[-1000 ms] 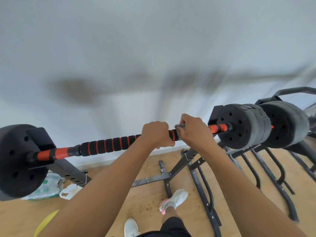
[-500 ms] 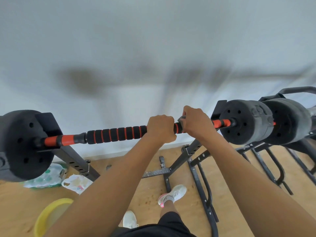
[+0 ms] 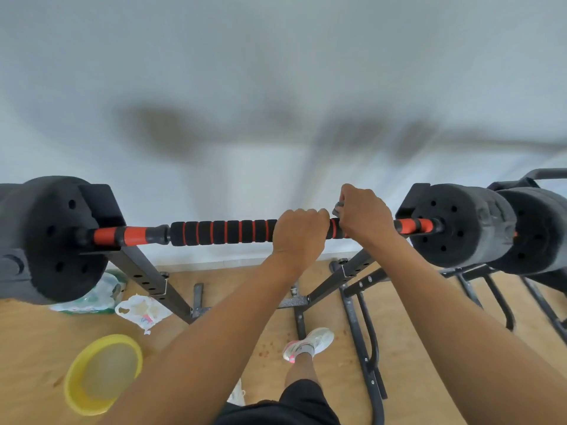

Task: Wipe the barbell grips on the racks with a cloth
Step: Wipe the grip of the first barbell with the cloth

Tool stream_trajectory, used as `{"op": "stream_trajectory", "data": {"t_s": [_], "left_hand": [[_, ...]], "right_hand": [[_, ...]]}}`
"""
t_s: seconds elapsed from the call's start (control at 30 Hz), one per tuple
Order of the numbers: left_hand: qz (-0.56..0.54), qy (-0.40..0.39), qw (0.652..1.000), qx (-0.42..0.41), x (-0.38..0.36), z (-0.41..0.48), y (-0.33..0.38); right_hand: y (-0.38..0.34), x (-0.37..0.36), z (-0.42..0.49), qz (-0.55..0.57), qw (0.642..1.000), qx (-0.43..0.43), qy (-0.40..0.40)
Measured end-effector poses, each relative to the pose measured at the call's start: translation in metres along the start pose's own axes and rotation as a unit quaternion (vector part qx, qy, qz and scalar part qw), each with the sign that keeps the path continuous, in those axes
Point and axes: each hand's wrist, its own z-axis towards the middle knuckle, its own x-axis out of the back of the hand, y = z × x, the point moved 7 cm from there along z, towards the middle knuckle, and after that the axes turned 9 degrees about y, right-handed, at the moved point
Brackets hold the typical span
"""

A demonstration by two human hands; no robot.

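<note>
Little has moved: your left hand [image 3: 299, 234] still grips the foam grip [image 3: 221, 232] of the racked barbell [image 3: 106, 236], and your right hand [image 3: 365, 216], just at its 3 o'clock, clamps the cloth [image 3: 339, 208] round the same grip. Wiping looks under way; next, slide the cloth toward 9 o'clock.

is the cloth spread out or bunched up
Bunched up: only a small grey wad of cloth pokes out of the right hand, which grips it against the barbell grip.

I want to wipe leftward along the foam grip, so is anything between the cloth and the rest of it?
Yes. The left hand grips the foam grip right beside the cloth in the right hand, blocking the stretch leftward.
</note>
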Motion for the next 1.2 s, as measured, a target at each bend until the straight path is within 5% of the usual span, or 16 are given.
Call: {"op": "stream_trajectory", "data": {"t_s": [0.13, 0.2, 0.27, 0.4, 0.5, 0.63, 0.8, 0.97, 1.1, 1.2], "left_hand": [[-0.2, -0.273, 0.94, 0.037, -0.008, 0.02, -0.012], [-0.252, -0.334, 0.907, 0.051, -0.009, 0.022, -0.015], [-0.232, -0.31, 0.92, 0.053, -0.01, 0.023, -0.016], [-0.091, -0.11, 0.99, 0.019, -0.001, 0.01, -0.008], [-0.041, -0.02, 0.999, 0.011, 0.003, 0.0, -0.004], [-0.117, -0.162, 0.98, 0.004, 0.002, 0.013, -0.002], [-0.285, -0.371, 0.881, 0.071, -0.006, 0.019, -0.019], [-0.087, -0.108, 0.99, -0.003, -0.001, 0.006, -0.005], [0.014, 0.055, 0.998, -0.021, 0.003, -0.003, -0.004], [0.003, 0.062, 0.998, -0.017, 0.005, -0.005, 0.0]], "right_hand": [[0.009, 0.004, -0.008, 0.009, 1.0, 0.009, -0.021], [0.014, 0.006, -0.014, 0.021, 1.0, 0.014, -0.017], [0.015, 0.006, -0.015, 0.026, 0.999, 0.017, -0.003], [0.006, -0.002, 0.001, 0.014, 1.0, 0.023, 0.005], [0.0, -0.005, 0.011, 0.023, 0.999, 0.022, -0.008], [0.007, 0.001, 0.003, 0.044, 0.999, 0.025, -0.014], [0.019, 0.009, -0.01, 0.077, 0.996, 0.043, -0.03], [0.012, 0.005, 0.001, 0.076, 0.995, 0.058, -0.036], [0.007, -0.01, 0.018, 0.076, 0.993, 0.06, -0.066], [0.005, -0.017, 0.028, 0.095, 0.989, 0.07, -0.088]]}}
